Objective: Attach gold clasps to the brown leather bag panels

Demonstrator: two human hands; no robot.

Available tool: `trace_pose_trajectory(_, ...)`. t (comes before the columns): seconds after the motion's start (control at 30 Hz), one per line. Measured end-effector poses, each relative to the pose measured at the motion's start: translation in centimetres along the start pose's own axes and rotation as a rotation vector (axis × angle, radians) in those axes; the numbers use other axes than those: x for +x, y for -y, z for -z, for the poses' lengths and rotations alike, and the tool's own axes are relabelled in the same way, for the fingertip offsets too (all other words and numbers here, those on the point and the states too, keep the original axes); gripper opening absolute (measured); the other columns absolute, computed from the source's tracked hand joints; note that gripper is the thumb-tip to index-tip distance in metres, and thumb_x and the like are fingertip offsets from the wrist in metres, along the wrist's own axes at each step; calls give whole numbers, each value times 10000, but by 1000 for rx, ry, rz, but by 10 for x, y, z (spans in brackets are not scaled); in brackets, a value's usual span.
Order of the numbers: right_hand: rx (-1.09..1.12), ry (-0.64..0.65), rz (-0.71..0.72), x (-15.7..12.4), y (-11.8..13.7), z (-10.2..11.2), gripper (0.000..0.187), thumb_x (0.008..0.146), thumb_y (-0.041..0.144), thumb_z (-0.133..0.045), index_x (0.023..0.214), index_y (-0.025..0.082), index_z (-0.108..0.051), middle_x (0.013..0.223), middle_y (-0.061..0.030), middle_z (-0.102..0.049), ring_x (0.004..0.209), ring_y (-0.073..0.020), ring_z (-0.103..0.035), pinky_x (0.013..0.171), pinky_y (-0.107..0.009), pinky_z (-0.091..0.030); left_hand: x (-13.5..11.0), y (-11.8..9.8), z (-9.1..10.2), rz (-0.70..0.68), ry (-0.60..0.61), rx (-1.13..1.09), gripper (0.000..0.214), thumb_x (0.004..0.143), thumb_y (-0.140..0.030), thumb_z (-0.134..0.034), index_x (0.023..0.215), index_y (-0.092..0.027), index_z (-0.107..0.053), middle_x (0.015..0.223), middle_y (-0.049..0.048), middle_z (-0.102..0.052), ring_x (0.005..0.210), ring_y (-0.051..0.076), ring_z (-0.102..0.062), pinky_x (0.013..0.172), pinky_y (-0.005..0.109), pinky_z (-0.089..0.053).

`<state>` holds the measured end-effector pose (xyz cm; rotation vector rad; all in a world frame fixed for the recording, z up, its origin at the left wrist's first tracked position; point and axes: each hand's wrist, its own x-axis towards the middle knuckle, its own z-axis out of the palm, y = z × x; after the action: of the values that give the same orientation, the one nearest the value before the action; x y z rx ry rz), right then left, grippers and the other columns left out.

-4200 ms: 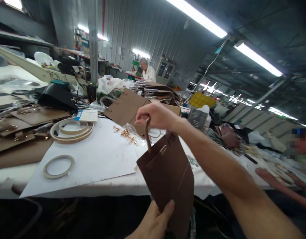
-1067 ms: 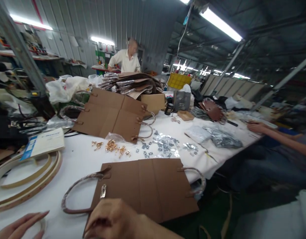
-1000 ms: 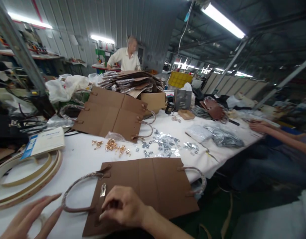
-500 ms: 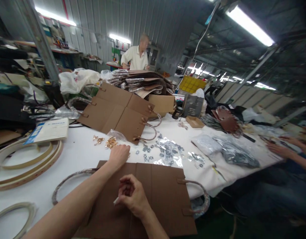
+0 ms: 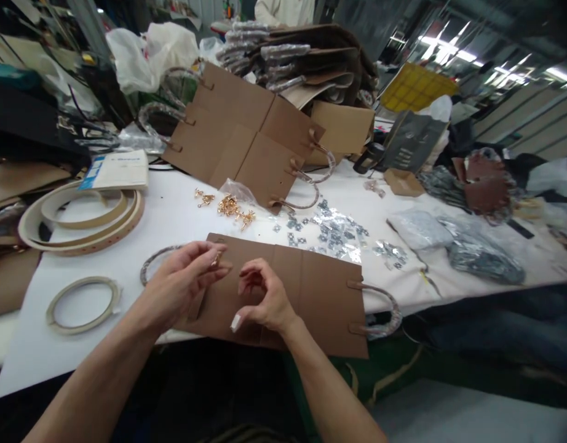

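Head view: just left of centre, our left hand [image 5: 184, 280] pinches a gold fitting [image 5: 216, 259], probably light, hard, slippery, best held edgewise; our right hand [image 5: 272, 303] curls, thumb apart, over the brown bag [image 5: 332, 301].

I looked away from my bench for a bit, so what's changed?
The brown bag piece, earlier held up folded, now lies spread flat at the table's edge. The left hand has come back from the gold fasteners, toward the wearer, pinching a small gold piece. The silver plates stayed put.
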<state>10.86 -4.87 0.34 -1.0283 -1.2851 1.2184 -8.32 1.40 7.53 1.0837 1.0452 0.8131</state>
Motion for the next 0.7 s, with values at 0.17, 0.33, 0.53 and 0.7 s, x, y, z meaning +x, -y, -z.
trace_pose_trajectory(0.17, -112, 194, 115, 11, 23, -11, 936, 479, 713, -921, 1210, 243, -572, 1081, -39, -592, 789, -154, -649, 759, -323, -549, -89, 23, 30, 257, 48, -98, 388, 869, -472, -755, 1156, -215, -711, 948, 70, -755, 795, 181, -701, 704, 276, -596)
trace_pose_trajectory(0.33, -152, 385, 169, 21, 41, -25, 929, 544, 701, -894, 1294, 263, -564, 1202, -55, -572, 846, -152, -669, 799, -324, -570, -122, 23, 32, 229, 184, 26, 325, 893, -472, -740, 1117, -238, -768, 933, 68, -765, 808, 185, -677, 709, 260, -557)
trace_pose_trajectory(0.53, -234, 491, 170, 27, 56, -36, 964, 495, 624, -944, 1307, 266, -568, 1235, -53, -566, 861, -146, -670, 832, -322, -611, -127, 11, 29, 141, 239, 38, 258, 868, -470, -762, 981, -240, -794, 904, 56, -755, 831, 205, -669, 736, 274, -547)
trace_pose_trajectory(0.7, -263, 526, 207, 29, 62, -39, 932, 521, 579, -955, 1321, 284, -579, 1249, -51, -564, 859, -141, -671, 845, -321, -624, -129, 18, 32, 124, 257, 33, 191, 885, -438, -758, 966, -267, -781, 905, 22, -750, 857, 189, -671, 773, 253, -531)
